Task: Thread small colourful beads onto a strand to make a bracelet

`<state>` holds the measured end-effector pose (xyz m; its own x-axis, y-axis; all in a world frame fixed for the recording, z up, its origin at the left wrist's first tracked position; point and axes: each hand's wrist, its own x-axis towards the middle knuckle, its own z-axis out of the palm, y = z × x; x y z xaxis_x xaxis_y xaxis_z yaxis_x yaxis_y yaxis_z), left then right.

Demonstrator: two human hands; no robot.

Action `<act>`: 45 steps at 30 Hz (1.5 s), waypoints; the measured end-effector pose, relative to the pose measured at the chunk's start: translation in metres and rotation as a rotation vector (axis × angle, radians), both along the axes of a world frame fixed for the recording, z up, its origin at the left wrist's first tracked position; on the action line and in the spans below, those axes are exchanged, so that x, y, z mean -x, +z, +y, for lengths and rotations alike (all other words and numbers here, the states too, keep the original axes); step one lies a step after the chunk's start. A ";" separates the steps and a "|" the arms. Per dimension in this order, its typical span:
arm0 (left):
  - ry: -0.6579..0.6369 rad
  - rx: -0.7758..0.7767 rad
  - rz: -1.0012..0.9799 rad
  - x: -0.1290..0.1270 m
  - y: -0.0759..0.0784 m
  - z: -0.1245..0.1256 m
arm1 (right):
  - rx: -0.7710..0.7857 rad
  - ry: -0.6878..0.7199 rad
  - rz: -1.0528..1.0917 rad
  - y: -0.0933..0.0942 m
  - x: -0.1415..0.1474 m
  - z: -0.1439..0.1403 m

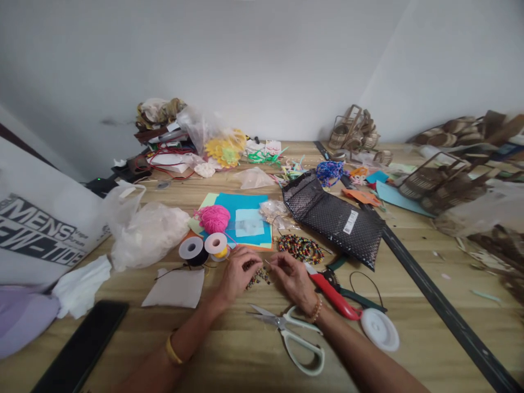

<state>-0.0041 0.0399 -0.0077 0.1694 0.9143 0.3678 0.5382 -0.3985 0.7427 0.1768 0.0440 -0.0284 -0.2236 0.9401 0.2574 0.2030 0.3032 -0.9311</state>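
Note:
My left hand (239, 274) is closed in a pinch over a small pile of multicoloured beads (257, 278); dark beads show at its fingers, but what the fingertips hold is too small to make out. Facing it, my right hand (292, 277) pinches something thin and pale, like a bit of cord or a needle, with its tip pointing at the left fingers. Just beyond the right hand lies a coiled heap of bead strands (301, 249). Scissors with pale green handles (303, 349) rest open below the hands, and red-handled pruning shears (336, 296) lie beside my right wrist.
Left of the hands are a black thread spool (193, 252), a yellow thread spool (216, 246) and pink yarn (215, 218). A black bubble mailer (335, 218) lies behind, right. A white spool (380, 329), phone (82, 346) and plastic bag (149, 232) flank the arms.

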 end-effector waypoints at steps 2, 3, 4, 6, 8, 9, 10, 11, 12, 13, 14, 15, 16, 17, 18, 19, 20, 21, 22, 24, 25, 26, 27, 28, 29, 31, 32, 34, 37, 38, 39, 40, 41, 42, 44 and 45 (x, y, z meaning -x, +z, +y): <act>0.026 0.113 -0.129 0.001 0.004 0.000 | -0.042 0.007 -0.021 0.003 0.000 -0.001; 0.041 0.185 -0.195 0.002 0.005 0.000 | -0.070 0.011 -0.038 0.004 0.000 -0.001; 0.056 0.261 -0.257 0.003 0.005 -0.001 | -0.099 0.016 -0.059 0.006 0.000 -0.002; 0.095 0.402 -0.361 0.005 0.004 -0.001 | -0.160 0.032 -0.107 0.009 -0.001 -0.004; 0.126 0.516 -0.429 0.007 0.002 -0.002 | -0.214 0.049 -0.154 0.012 -0.001 -0.006; 0.134 0.556 -0.456 0.007 0.001 -0.002 | -0.240 0.055 -0.171 0.013 -0.001 -0.006; 0.137 0.588 -0.480 0.007 0.000 -0.003 | -0.267 0.058 -0.183 0.014 -0.001 -0.007; 0.137 0.607 -0.503 0.007 -0.001 -0.003 | -0.297 0.057 -0.188 0.015 -0.001 -0.008; 0.133 0.618 -0.524 0.007 -0.001 -0.003 | -0.328 0.054 -0.190 0.016 -0.001 -0.009; 0.130 0.623 -0.544 0.006 -0.001 -0.003 | -0.359 0.049 -0.187 0.016 -0.001 -0.009; 0.123 0.631 -0.560 0.005 -0.001 -0.003 | -0.387 0.045 -0.185 0.016 -0.001 -0.009; 0.117 0.642 -0.578 0.004 0.000 -0.004 | -0.409 0.041 -0.183 0.017 0.000 -0.010; 0.110 0.654 -0.600 0.003 0.001 -0.004 | -0.427 0.039 -0.182 0.017 0.000 -0.010; 0.102 0.670 -0.625 0.002 0.002 -0.004 | -0.442 0.040 -0.179 0.017 0.000 -0.010; 0.094 0.687 -0.651 0.001 0.004 -0.005 | -0.452 0.039 -0.175 0.018 0.000 -0.010; 0.086 0.705 -0.675 0.000 0.005 -0.005 | -0.459 0.037 -0.170 0.018 0.000 -0.010; 0.078 0.721 -0.695 -0.001 0.005 -0.006 | -0.464 0.034 -0.166 0.018 0.000 -0.010; 0.070 0.734 -0.708 -0.001 0.005 -0.006 | -0.467 0.032 -0.163 0.018 0.000 -0.010; 0.061 0.745 -0.716 -0.002 0.005 -0.006 | -0.468 0.030 -0.161 0.018 0.001 -0.010; 0.047 0.758 -0.723 -0.002 0.003 -0.007 | -0.468 0.031 -0.162 0.017 0.001 -0.010; 0.040 0.762 -0.726 -0.002 0.001 -0.007 | -0.465 0.032 -0.164 0.017 0.001 -0.010; 0.035 0.766 -0.730 -0.002 0.000 -0.007 | -0.460 0.034 -0.166 0.017 0.001 -0.010; 0.032 0.769 -0.732 -0.002 -0.002 -0.007 | -0.454 0.035 -0.167 0.017 0.002 -0.010; 0.028 0.771 -0.732 -0.002 -0.003 -0.007 | -0.447 0.040 -0.170 0.017 0.002 -0.010; 0.026 0.773 -0.728 -0.002 -0.004 -0.007 | -0.440 0.045 -0.172 0.017 0.002 -0.010; 0.030 0.773 -0.714 -0.002 -0.004 -0.007 | -0.426 0.053 -0.177 0.017 0.002 -0.010; 0.031 0.774 -0.705 -0.002 -0.004 -0.007 | -0.419 0.058 -0.179 0.017 0.002 -0.010; 0.029 0.772 -0.691 -0.002 -0.002 -0.007 | -0.411 0.065 -0.178 0.017 0.001 -0.010; 0.020 0.763 -0.687 -0.003 0.000 -0.008 | -0.419 0.064 -0.174 0.017 0.001 -0.010; 0.020 0.756 -0.690 -0.003 0.000 -0.008 | -0.417 0.060 -0.177 0.017 0.000 -0.010; 0.019 0.751 -0.690 -0.003 0.001 -0.008 | -0.415 0.057 -0.180 0.018 0.000 -0.010; 0.017 0.748 -0.688 -0.003 0.000 -0.009 | -0.415 0.054 -0.183 0.018 0.000 -0.010; 0.014 0.746 -0.682 -0.003 0.000 -0.009 | -0.418 0.051 -0.183 0.018 0.000 -0.010; 0.011 0.745 -0.670 -0.003 0.000 -0.009 | -0.426 0.049 -0.181 0.018 0.000 -0.010; 0.010 0.745 -0.642 -0.003 0.001 -0.009 | -0.441 0.047 -0.176 0.017 0.001 -0.010; 0.010 0.745 -0.628 -0.003 0.001 -0.010 | -0.442 0.047 -0.176 0.017 0.001 -0.010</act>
<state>-0.0006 0.0302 -0.0062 0.1305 0.9497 -0.2847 -0.0410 0.2920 0.9555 0.1757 0.0345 -0.0117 -0.3392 0.7366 0.5851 0.3222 0.6753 -0.6634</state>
